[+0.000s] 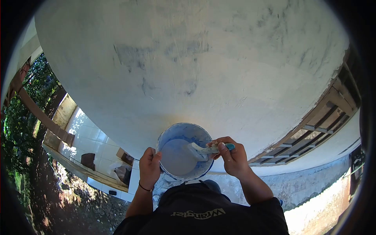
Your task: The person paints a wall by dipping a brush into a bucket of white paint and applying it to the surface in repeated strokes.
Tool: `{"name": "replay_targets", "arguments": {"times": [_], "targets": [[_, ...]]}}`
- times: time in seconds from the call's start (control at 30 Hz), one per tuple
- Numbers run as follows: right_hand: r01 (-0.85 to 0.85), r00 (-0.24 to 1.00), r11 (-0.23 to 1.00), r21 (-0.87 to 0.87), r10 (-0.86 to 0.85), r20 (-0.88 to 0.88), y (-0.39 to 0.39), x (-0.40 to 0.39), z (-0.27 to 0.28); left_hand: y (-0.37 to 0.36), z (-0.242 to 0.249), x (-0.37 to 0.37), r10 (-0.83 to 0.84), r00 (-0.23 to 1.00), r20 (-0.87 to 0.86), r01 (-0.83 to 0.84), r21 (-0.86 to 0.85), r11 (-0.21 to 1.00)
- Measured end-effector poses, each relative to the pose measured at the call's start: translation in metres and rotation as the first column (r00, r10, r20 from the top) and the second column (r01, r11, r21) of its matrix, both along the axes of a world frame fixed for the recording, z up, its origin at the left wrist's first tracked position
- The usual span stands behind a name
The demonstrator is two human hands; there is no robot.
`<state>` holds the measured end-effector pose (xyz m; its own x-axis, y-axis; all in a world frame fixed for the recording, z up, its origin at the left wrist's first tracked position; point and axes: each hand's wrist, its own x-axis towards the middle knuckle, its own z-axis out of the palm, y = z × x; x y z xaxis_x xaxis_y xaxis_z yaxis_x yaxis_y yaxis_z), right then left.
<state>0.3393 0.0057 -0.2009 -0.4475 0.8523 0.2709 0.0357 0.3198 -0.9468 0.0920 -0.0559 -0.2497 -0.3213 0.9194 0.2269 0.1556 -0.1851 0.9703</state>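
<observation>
A round bucket point(185, 131) with blue-smeared inner walls holds pale, whitish paint point(175, 157). My left hand point(150, 166) grips the bucket by its left rim, the thumb near the top edge. At the right rim, my right hand point(234, 158) is closed on a paint-smeared brush point(207, 149) with a teal handle end. The brush's head reaches over the paint inside the bucket; whether its tip is dipped cannot be made out. Beyond the bucket stands a whitish wall point(235, 90) with grey and dark patches.
To the right is a wooden window frame point(309, 133) with bars. Lower left, a tiled floor point(92, 135) bears a brown object point(88, 160) and a plastic bag point(118, 170). A low ledge edges the tiles, with plants and soil farther left.
</observation>
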Motion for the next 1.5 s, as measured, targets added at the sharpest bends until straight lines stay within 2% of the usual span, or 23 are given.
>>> {"name": "replay_targets", "arguments": {"times": [0.07,0.2,0.3,0.4,0.47,0.5,0.57,0.77,0.83,0.87,0.9,0.97,1.03,1.1,1.17,1.23,1.27,1.43,1.5], "targets": [[0.081,0.987,0.993,-0.086,-0.092,-0.132,0.002,-0.005,-0.007,-0.002,0.000,0.001,0.007,0.988,0.156,0.001,-0.051,0.999],[0.095,0.990,0.969,-0.227,-0.116,-0.083,0.003,-0.003,-0.011,-0.001,-0.015,-0.007,0.004,0.995,0.099,-0.007,0.027,1.000],[0.006,0.998,0.984,-0.176,-0.016,-0.055,-0.005,0.001,0.002,-0.005,-0.003,-0.001,0.024,0.987,0.158,-0.013,-0.070,0.997],[-0.035,0.917,0.978,0.204,0.113,-0.384,-0.018,0.007,0.019,-0.005,-0.011,-0.004,0.024,0.994,0.104,-0.021,-0.029,0.999],[-0.041,0.895,0.972,0.233,0.140,-0.424,-0.019,0.006,0.011,-0.004,-0.030,-0.011,0.051,0.998,-0.032,-0.047,0.105,0.993],[-0.039,0.867,0.964,0.261,0.163,-0.470,-0.018,0.005,0.003,-0.006,-0.028,-0.009,0.054,0.998,-0.023,-0.051,0.098,0.994],[-0.054,0.892,0.991,0.119,0.101,-0.440,-0.012,0.000,-0.027,-0.013,-0.017,-0.004,0.055,0.989,0.136,-0.050,-0.035,0.998],[0.030,0.849,0.994,0.106,0.030,-0.528,-0.017,0.002,-0.044,-0.020,-0.028,-0.002,0.097,0.967,0.234,-0.086,-0.059,0.995],[0.059,0.865,0.992,0.110,0.004,-0.502,-0.019,0.000,-0.049,-0.019,-0.036,-0.004,0.085,0.980,0.179,-0.081,-0.033,0.996],[0.023,0.795,0.995,0.092,0.038,-0.605,-0.020,0.002,-0.047,-0.020,-0.038,-0.004,0.074,0.989,0.126,-0.073,-0.011,0.997],[0.029,0.795,0.996,0.084,0.028,-0.607,-0.020,0.001,-0.049,-0.021,-0.036,-0.004,0.069,0.990,0.124,-0.067,-0.018,0.998],[0.019,0.892,0.990,0.137,0.045,-0.450,-0.018,-0.002,-0.057,-0.023,-0.029,-0.001,0.067,0.976,0.209,-0.058,-0.052,0.997],[0.028,0.910,0.992,0.121,0.025,-0.414,-0.020,-0.003,-0.055,-0.022,-0.036,-0.001,0.082,0.973,0.218,-0.074,-0.047,0.996],[0.002,0.797,0.982,0.191,0.114,-0.594,-0.022,-0.003,-0.044,-0.021,-0.037,-0.002,0.114,0.966,0.231,-0.106,-0.048,0.993],[0.024,0.821,0.979,0.203,0.096,-0.563,-0.022,-0.004,-0.048,-0.023,-0.032,-0.004,0.079,0.971,0.227,-0.075,-0.029,0.997],[0.003,0.852,0.992,0.129,0.065,-0.520,-0.017,-0.003,-0.049,-0.022,-0.034,-0.007,0.077,0.973,0.217,-0.078,-0.003,0.997],[0.005,0.766,0.991,0.133,0.082,-0.638,-0.020,-0.003,-0.047,-0.021,-0.035,-0.007,0.079,0.974,0.212,-0.085,0.020,0.996],[0.016,0.855,0.993,0.118,0.048,-0.517,-0.014,-0.008,-0.047,-0.023,-0.021,-0.006,0.096,0.976,0.196,-0.101,0.013,0.995],[0.014,0.718,0.983,0.184,0.118,-0.686,-0.019,-0.012,-0.036,-0.023,-0.016,-0.006,0.098,0.977,0.190,-0.101,0.009,0.995]]}}
